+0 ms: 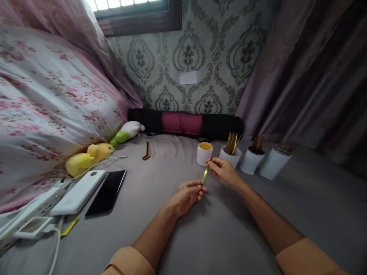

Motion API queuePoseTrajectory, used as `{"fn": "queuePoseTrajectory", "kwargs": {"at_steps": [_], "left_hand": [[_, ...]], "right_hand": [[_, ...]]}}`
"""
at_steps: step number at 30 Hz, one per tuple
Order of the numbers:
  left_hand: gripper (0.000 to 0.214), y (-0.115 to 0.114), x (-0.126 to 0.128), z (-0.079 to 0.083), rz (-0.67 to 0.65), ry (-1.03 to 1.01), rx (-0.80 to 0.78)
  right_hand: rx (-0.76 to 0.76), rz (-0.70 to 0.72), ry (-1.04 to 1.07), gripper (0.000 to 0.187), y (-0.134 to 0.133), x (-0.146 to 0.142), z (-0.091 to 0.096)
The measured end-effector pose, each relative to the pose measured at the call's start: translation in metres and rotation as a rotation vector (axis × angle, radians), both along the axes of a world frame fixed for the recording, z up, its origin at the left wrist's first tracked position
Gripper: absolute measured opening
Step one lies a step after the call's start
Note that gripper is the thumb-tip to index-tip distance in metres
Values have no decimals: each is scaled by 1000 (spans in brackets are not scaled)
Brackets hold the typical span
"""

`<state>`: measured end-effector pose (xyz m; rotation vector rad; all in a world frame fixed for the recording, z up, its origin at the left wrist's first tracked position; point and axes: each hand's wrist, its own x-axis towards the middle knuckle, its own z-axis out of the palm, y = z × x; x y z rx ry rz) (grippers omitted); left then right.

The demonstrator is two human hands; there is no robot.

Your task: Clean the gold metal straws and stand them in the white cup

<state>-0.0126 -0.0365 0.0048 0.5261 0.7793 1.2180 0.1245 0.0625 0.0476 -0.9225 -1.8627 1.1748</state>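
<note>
A thin, shiny gold strip (pixel 205 175) is stretched on a slant between my two hands above the grey sheet. My left hand (pixel 186 196) pinches its lower end between thumb and fingers. Higher up, the fingers of my right hand (pixel 225 172) are closed on the strip, and its upper tip sticks out past them. Just behind my right hand stands a white cup (pixel 204 156) with a yellow inside. Beside it, a second white cup (pixel 233 158) holds several upright gold strips (pixel 233 143); my right hand partly covers this cup.
Two more white cups, one with brownish strips (pixel 252 162) and one tilted (pixel 275 164), stand farther right. A folded brown-gold piece (pixel 146 151) lies left of centre. A phone (pixel 106 194), a white power bank (pixel 78 193), a power strip (pixel 31 214) and plush toys (pixel 80 163) occupy the left.
</note>
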Motion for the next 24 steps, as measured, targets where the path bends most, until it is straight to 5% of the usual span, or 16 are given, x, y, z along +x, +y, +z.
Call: {"fn": "queuePoseTrajectory", "kwargs": {"at_steps": [10,24], "left_hand": [[20,0,-2,-3,-12,-13,-1],[20,1,-5,-3,21,-63,-16]], "right_hand": [[61,-147,81,31,28,5,40],[73,-211,-16,22,33,-1,74]]}}
